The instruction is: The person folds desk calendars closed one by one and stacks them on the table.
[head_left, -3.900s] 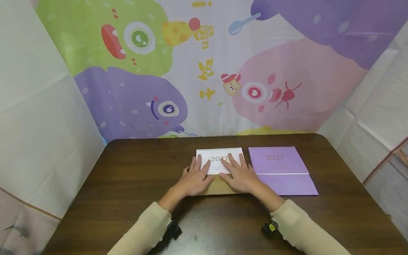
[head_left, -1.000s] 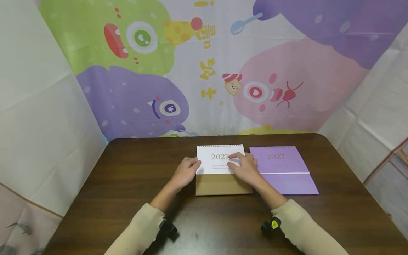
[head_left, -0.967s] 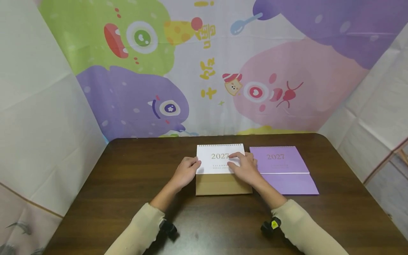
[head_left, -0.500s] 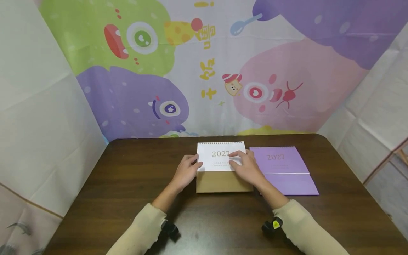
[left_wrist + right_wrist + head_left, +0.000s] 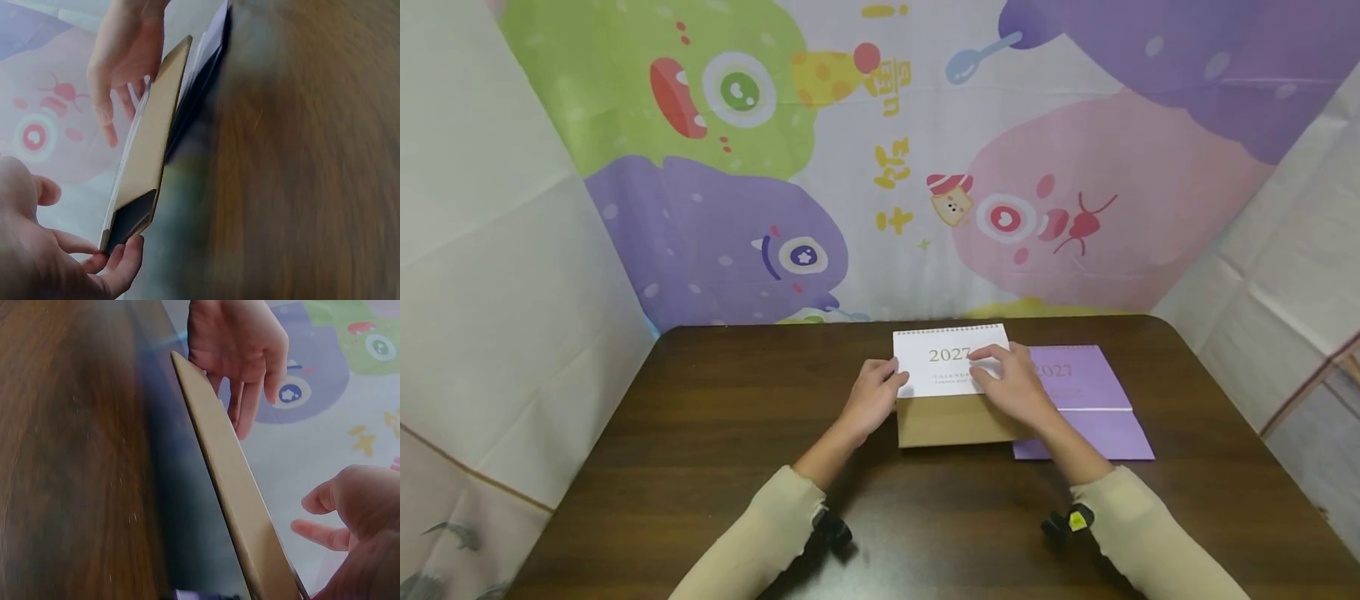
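A white spiral-bound desk calendar (image 5: 936,367) marked 2027, with a brown card base (image 5: 955,421), is held slightly above the table between my two hands. My left hand (image 5: 871,396) grips its left edge; in the left wrist view curled fingertips (image 5: 128,265) support the lower end of the base. My right hand (image 5: 1015,387) holds the right edge, thumb and index finger over the front page, other fingers behind it. A purple 2027 desk calendar (image 5: 1090,433) stands to the right, partly hidden by my right hand and forearm.
The dark wooden table (image 5: 760,400) reaches back to a cartoon-printed backdrop (image 5: 910,275). White fabric walls (image 5: 512,250) flank both sides. Black wrist cameras (image 5: 833,529) hang under the sleeves.
Earlier both hands lay spread on the white calendar; then they took its side edges. It has since been raised and shifted right, its right side now close to the purple calendar.
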Motion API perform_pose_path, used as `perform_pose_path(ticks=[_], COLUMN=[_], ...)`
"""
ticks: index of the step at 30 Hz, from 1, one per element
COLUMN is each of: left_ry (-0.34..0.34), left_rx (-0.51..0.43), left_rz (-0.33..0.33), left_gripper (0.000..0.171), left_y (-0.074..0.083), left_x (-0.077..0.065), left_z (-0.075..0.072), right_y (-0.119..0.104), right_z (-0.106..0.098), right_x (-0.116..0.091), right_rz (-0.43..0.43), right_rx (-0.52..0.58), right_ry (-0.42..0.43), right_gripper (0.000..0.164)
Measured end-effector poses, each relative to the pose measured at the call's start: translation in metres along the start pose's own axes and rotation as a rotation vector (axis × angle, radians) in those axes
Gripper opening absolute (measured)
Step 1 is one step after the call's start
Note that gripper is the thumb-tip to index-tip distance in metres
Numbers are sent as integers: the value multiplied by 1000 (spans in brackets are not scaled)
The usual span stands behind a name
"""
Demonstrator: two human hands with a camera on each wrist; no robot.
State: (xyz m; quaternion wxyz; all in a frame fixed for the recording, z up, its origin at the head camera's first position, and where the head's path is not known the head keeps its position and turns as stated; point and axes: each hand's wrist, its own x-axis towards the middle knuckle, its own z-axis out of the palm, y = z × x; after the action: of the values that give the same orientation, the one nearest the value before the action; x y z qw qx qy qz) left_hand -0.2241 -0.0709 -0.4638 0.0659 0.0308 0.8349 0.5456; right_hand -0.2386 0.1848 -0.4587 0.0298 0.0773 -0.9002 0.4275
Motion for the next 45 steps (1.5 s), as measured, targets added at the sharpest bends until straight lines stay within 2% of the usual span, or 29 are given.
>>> perform_pose_path(ticks=[3, 6, 10, 14, 17, 19, 21, 25, 28, 30, 38, 45], left_ry=[-20, -26, -50, -85, -101, -100, -107, -124, -142, -148, -151, -140], left_rx=[-53, -72, -85, -124, -157, -172, -180, -196, -211, -224, -298, -350], left_rz=[-11, -18, -17, -19, -22, -20, -17, -1, 11, 14, 3, -38], left_gripper=[62, 62, 62, 63, 64, 64, 64, 64, 64, 64, 62, 59], left_y=[3, 8, 16, 22, 25, 27, 31, 39, 43, 45, 49, 52], left_x=[1, 2, 3, 4, 6, 8, 9, 12, 13, 14, 15, 14], left_z=[10, 20, 32, 42, 49, 54, 59, 70, 77, 83, 103, 119], right_y=[14, 21, 18, 25, 68, 86, 107, 84, 66, 62, 71, 78], right_z=[-5, -14, -29, -39, -39, -43, -44, -61, -74, -80, -95, -104], right_x=[3, 3, -3, -4, 10, 13, 16, -2, -14, -19, -24, -29], right_rz=[-19, -8, 18, 26, -6, -31, -69, -67, -9, 37, 106, 139], right_rx=[-4, -9, -32, -73, -102, -99, -101, -84, -105, -127, -150, -175], right_ry=[37, 40, 23, 22, 44, 64, 125, 128, 81, 69, 76, 100], right_gripper=[31, 33, 36, 34, 31, 29, 24, 29, 35, 36, 39, 42])
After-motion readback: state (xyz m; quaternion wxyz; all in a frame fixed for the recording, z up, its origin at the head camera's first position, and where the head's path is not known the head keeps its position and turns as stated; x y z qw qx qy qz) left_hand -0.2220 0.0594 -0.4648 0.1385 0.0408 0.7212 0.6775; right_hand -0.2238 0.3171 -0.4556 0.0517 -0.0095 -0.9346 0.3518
